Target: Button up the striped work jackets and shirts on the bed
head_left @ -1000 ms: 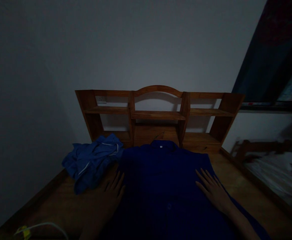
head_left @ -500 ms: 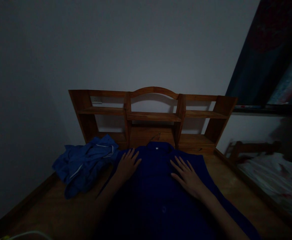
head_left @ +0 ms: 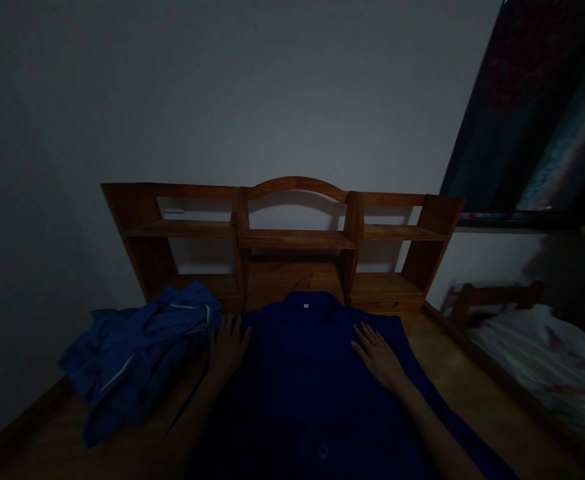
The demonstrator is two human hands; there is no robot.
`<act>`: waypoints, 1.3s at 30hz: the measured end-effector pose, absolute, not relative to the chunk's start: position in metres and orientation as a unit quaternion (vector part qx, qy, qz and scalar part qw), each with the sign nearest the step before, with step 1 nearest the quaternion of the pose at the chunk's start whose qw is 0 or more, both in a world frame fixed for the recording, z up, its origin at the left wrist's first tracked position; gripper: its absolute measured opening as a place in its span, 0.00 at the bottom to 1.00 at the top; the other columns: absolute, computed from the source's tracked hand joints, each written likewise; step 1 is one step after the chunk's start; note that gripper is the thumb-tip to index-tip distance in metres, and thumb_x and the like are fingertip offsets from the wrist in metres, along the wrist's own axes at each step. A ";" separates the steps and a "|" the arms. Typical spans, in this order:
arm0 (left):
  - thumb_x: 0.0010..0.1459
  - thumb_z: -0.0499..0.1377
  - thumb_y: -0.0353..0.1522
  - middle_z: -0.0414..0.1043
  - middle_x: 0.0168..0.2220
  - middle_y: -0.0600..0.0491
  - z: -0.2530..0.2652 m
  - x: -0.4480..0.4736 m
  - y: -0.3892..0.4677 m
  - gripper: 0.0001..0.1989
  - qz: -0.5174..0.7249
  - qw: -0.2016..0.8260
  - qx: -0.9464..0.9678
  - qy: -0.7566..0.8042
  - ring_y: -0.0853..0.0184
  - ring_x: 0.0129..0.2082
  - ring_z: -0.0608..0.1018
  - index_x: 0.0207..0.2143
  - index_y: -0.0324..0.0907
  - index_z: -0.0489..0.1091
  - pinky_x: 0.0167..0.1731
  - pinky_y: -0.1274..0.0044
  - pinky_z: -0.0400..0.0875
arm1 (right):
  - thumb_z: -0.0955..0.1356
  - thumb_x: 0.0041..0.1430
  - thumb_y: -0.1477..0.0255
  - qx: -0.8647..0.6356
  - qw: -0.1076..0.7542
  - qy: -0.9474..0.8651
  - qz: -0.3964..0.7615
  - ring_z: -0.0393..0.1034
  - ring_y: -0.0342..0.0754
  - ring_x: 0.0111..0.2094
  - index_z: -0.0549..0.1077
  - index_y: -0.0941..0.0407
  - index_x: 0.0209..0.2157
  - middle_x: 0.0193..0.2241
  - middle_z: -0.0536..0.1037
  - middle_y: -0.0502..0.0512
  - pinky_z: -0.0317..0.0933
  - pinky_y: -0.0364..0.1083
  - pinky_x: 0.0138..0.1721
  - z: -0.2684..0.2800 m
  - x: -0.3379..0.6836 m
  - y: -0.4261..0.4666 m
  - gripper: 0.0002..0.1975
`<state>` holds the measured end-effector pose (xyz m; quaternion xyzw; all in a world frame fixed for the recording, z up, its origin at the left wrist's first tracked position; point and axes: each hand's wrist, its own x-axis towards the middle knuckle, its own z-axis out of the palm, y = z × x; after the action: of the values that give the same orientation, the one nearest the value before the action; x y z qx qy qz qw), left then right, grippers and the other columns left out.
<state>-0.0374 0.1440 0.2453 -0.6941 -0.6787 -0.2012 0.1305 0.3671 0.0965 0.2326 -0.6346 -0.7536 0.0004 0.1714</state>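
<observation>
A dark blue collared garment (head_left: 302, 380), a shirt or jacket, lies spread on the wooden surface with its collar toward the shelf and a small white label inside the neck. My left hand (head_left: 227, 350) rests on its left shoulder area, fingers spread. On the right shoulder area lies my right hand (head_left: 378, 355), palm down with fingers stretched out. Neither hand grips the cloth. Both forearms reach across the garment's sleeve sides, and its lower part is lost in shadow.
Left of my left hand is a crumpled lighter blue garment (head_left: 142, 347) with white trim. A wooden shelf unit (head_left: 297, 239) stands against the wall behind. At the right are a raised wooden edge (head_left: 502, 380), pale bunched fabric (head_left: 547, 353) and a dark curtain (head_left: 497, 127).
My hands have moved apart over the blue garment, the left one outward toward its left shoulder edge. The view has shifted a little, too.
</observation>
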 end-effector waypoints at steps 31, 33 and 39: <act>0.60 0.45 0.43 0.44 0.64 0.47 0.242 -0.043 0.150 0.26 -0.225 0.130 -0.729 -0.633 0.56 0.63 0.49 0.59 0.45 0.56 0.57 0.60 0.47 | 0.51 0.62 0.53 -0.674 0.151 -0.720 -0.066 0.40 0.53 0.63 0.51 0.51 0.62 0.62 0.50 0.55 0.35 0.58 0.61 0.218 0.374 0.105 0.30; 0.60 0.45 0.39 0.50 0.63 0.48 0.246 -0.046 0.148 0.24 -0.203 0.112 -0.735 -0.637 0.56 0.62 0.52 0.58 0.46 0.58 0.57 0.59 0.48 | 0.51 0.62 0.55 -0.700 0.140 -0.695 -0.085 0.39 0.54 0.63 0.52 0.50 0.61 0.62 0.51 0.55 0.31 0.60 0.60 0.218 0.378 0.104 0.29; 0.58 0.44 0.30 0.50 0.62 0.39 0.276 -0.060 0.125 0.25 -0.246 0.181 -0.677 -0.670 0.53 0.62 0.53 0.57 0.33 0.58 0.57 0.61 0.50 | 0.53 0.61 0.55 -0.746 0.170 -0.622 -0.163 0.37 0.59 0.63 0.58 0.57 0.59 0.61 0.51 0.62 0.24 0.64 0.58 0.243 0.415 0.084 0.31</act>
<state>-0.0601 0.1247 0.2763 -0.6766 -0.6700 -0.2464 0.1806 0.4152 0.0837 0.2429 -0.7465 -0.6224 -0.1628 0.1700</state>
